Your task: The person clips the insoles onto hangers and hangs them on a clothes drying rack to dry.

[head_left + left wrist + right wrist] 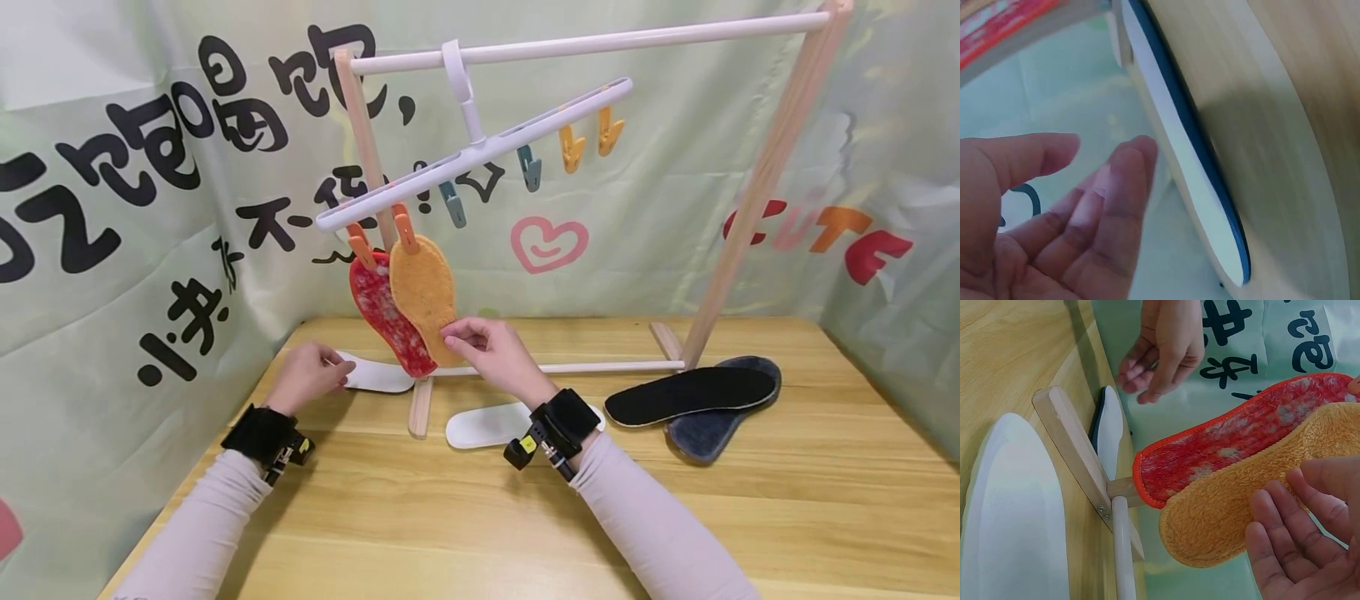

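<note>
An orange fuzzy insole (420,283) and a red, white-mottled insole (375,292) hang from orange clips (404,228) on a tilted lavender hanger (480,153). My right hand (498,354) is at the orange insole's lower edge. In the right wrist view its loosely bent fingers (1282,525) lie in front of the insole; whether they touch it is unclear. My left hand (311,375) is beside a white insole (377,375) at the table's back left. The left wrist view shows a gap between its thumb and fingers, nothing held, and the insole's dark blue underside (1185,112).
The hanger hooks over the top rod (645,37) of a wooden rack (772,175). Teal clips (529,169) and yellow clips (572,151) hang unused. Another white insole (483,425) lies under my right wrist. A black insole (690,395) overlaps a dark grey-blue one (708,437) at right.
</note>
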Demonstrator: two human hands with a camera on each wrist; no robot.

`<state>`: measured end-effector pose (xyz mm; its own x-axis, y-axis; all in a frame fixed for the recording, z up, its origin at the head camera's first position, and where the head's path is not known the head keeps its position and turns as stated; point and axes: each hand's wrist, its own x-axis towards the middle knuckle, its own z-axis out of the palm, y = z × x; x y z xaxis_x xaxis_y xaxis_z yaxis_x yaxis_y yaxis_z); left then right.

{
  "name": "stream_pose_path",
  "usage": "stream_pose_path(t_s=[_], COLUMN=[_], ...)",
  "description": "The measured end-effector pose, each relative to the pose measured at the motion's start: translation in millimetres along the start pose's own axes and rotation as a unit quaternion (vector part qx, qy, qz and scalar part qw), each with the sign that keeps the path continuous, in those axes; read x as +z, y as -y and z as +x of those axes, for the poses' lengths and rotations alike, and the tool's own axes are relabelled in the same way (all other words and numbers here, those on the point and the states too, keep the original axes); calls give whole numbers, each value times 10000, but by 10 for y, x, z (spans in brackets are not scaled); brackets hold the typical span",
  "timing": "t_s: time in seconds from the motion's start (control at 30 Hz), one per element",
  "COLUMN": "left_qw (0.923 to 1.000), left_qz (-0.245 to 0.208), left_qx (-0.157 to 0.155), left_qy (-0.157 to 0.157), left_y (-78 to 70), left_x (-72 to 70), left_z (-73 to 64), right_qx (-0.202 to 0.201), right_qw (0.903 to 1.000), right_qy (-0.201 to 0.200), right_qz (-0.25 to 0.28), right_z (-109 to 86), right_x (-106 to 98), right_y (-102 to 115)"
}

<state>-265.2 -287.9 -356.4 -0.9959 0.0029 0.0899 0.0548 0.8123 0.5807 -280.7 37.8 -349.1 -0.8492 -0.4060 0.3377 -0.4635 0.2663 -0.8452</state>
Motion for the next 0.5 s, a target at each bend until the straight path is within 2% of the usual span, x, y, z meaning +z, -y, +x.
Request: stream_pose_path(t_s=[0.2, 0.5], left_qw=[9976, 9940], left_qz=[666, 999], left_qx=[-140, -309], left_qy=[141, 331], left_y=[127, 255], left_x=[-61, -106], left_z=[-2, 8], right_qx=[4, 34], right_qw=[10000, 10000], right_qy=[15, 19], right_qz=[17, 33], right_z=[-3, -7], right_x=[0, 0], right_y=[-9, -15])
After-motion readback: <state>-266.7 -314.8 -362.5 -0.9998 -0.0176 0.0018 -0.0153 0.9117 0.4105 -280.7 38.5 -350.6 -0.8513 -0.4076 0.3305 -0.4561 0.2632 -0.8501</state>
